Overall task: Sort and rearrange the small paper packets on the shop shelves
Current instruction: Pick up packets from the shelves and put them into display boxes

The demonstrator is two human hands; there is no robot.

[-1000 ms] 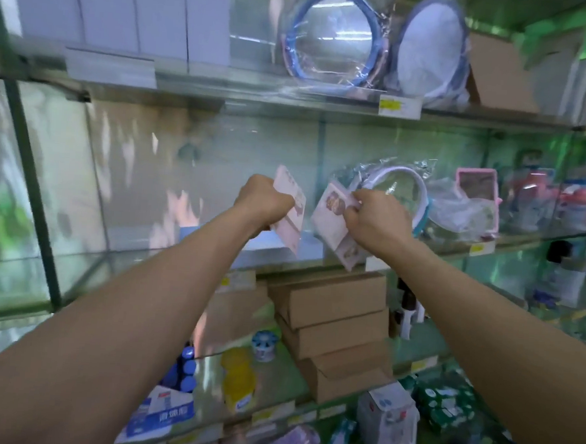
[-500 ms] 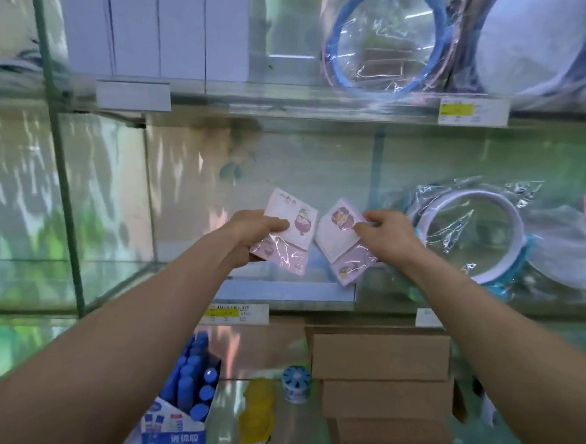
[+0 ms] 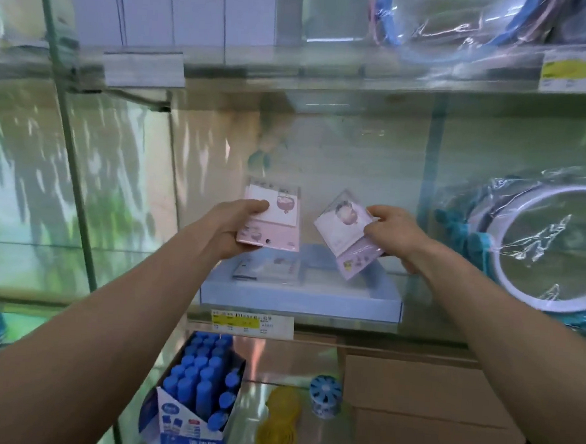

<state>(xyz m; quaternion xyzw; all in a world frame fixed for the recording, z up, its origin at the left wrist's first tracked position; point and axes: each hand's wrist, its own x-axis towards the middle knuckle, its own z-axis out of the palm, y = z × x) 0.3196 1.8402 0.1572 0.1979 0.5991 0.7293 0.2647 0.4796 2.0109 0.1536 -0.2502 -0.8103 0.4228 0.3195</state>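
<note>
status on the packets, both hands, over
Left hand grips pink packet, squared up. Right hand pinches second packet, tilted. Both held over blue tray on the shelf. Wrapped hoop to the right, clear of hands.

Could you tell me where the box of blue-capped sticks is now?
The box of blue-capped sticks sits lower left in the head view, below the blue tray, left of the yellow container.

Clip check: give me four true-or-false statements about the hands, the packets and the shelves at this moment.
1. The left hand grips a pink packet. True.
2. The right hand holds its packet level and square. False: it is tilted, one corner pointing up.
3. The pale blue tray on the shelf is empty. False: packets lie in it.
4. A display box of blue-capped tubes stands on the lower shelf. True.
</note>
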